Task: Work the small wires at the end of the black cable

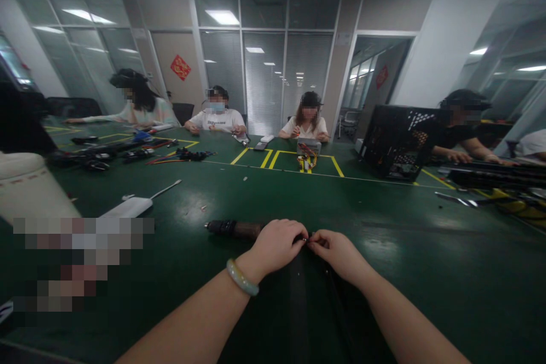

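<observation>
My left hand (279,244), with a pale bracelet at the wrist, meets my right hand (339,250) low over the table. Both have their fingertips pinched around something small and dark with a bright glint; its kind is hidden by the fingers. Behind my left hand lies a dark cylindrical tool (232,230) with a brown body and a metal tip pointing left; the hand covers its right end. Below my right hand a dark, cable-like strip (335,301) runs toward me along the table.
The green table (409,273) carries a white device with a rod (132,205) and a pale cylindrical container (34,187) at left. Farther off are black cables (187,153), a power supply with wires (309,151) and a black computer case (398,142). Several people sit around.
</observation>
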The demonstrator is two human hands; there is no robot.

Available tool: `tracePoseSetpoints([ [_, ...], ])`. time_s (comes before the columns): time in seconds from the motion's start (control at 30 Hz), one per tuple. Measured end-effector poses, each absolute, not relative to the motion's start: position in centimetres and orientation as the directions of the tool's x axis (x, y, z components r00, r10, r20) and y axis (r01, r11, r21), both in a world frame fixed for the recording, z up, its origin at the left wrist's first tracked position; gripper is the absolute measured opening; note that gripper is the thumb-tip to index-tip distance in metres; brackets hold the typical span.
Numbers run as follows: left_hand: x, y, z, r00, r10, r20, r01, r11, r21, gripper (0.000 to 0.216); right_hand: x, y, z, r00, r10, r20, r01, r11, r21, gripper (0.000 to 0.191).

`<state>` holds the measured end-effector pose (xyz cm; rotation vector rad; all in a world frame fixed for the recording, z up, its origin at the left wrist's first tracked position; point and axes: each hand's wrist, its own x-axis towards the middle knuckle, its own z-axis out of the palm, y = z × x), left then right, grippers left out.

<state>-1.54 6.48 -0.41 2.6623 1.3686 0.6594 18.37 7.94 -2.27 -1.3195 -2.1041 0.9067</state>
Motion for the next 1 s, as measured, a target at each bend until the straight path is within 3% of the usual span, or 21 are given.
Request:
tracePoseSetpoints([
  [1.0,-1.57,6.4,-0.44,0.504,0.793,0.343,0.765,-0.594,0.249,0.013,18.41,7.98,-2.37,-0.418,0.908,0.031,0.587,0.296,-0.753,0.021],
])
